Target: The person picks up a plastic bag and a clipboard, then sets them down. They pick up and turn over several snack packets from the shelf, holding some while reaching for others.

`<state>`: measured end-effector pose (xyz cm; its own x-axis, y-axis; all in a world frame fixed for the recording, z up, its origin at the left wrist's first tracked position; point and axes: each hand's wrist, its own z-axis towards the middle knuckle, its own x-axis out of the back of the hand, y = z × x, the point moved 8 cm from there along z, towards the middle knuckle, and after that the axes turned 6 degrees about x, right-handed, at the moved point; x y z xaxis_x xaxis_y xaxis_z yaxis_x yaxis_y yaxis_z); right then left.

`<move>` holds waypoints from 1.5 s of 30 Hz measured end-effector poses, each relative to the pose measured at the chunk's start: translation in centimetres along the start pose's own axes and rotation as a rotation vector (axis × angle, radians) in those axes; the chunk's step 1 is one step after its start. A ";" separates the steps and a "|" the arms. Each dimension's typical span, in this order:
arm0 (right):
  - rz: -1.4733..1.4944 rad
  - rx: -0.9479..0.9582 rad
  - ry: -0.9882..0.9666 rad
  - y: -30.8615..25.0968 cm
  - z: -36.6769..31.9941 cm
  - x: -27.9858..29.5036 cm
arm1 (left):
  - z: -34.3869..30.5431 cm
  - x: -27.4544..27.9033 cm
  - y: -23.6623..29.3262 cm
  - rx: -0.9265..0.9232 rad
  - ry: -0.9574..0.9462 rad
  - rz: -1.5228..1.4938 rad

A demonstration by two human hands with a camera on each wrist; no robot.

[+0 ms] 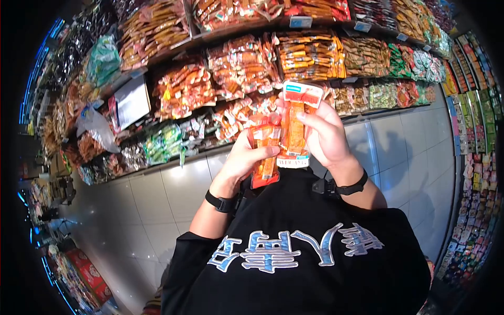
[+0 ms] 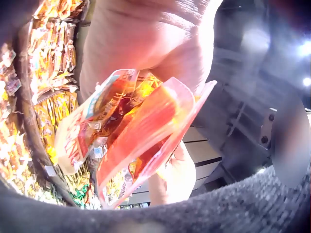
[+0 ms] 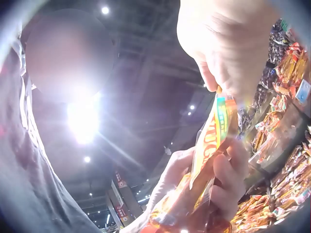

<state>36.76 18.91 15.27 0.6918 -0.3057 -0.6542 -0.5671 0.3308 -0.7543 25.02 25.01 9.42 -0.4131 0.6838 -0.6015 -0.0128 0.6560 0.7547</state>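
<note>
In the head view, my left hand (image 1: 233,163) grips a red-orange snack packet (image 1: 266,140), thumb across its front. Beside it my right hand (image 1: 329,135) pinches a second packet, an orange snack packet (image 1: 295,126) with white printed ends, held upright. The two packets are side by side and overlap at their edges. From the left wrist, the red packet (image 2: 141,131) hangs below the left palm, with the white-edged packet (image 2: 77,133) next to it. In the right wrist view the right fingers hold the top of the lettered packet (image 3: 211,133), and left fingers (image 3: 227,179) show beneath.
Tiered shelves of bagged snacks (image 1: 310,55) stretch across in front, with small price tags (image 1: 300,22) along their edges. A white sign (image 1: 130,102) and a clear plastic bag (image 1: 97,128) are at the left. Tiled floor (image 1: 142,205) lies below; another packed rack (image 1: 475,194) stands at right.
</note>
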 end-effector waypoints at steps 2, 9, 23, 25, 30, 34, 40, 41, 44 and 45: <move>-0.015 0.026 0.003 0.3 2.7 -0.8 | 1.5 1.5 2.4 -0.015 -0.007 0.038; -0.025 0.078 0.048 2.5 9.2 -2.3 | 5.0 7.1 6.8 0.053 -0.015 0.156; -0.969 0.451 -0.066 8.4 13.8 -5.6 | 6.7 13.9 8.6 0.088 -0.054 -0.233; -1.065 0.466 -0.052 9.5 14.3 -5.7 | 6.2 14.0 9.2 0.083 -0.077 -0.238; -1.120 0.306 -0.082 12.8 16.3 -5.6 | 6.2 16.8 8.3 0.103 0.009 -0.191; -0.950 0.017 -0.069 16.8 17.0 -2.5 | 6.3 20.0 8.1 0.119 0.125 -0.243; -0.797 -0.178 0.139 17.8 12.9 4.4 | 7.1 31.8 10.3 0.008 0.512 -0.403; -0.792 -0.118 0.146 18.5 12.1 6.9 | 7.3 34.1 11.2 -0.047 0.592 -0.395; -0.658 -0.136 0.283 17.3 10.3 9.6 | 9.1 38.6 14.9 -0.241 0.673 -0.445; -0.677 -0.132 0.310 17.0 9.7 10.6 | 10.0 39.1 15.7 -0.242 0.635 -0.481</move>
<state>38.81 29.92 -3.95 0.7617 -0.6477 -0.0168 -0.1255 -0.1221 -0.9845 17.72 65.28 -4.85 -0.7466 -0.0110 -0.6651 -0.4844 0.6943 0.5323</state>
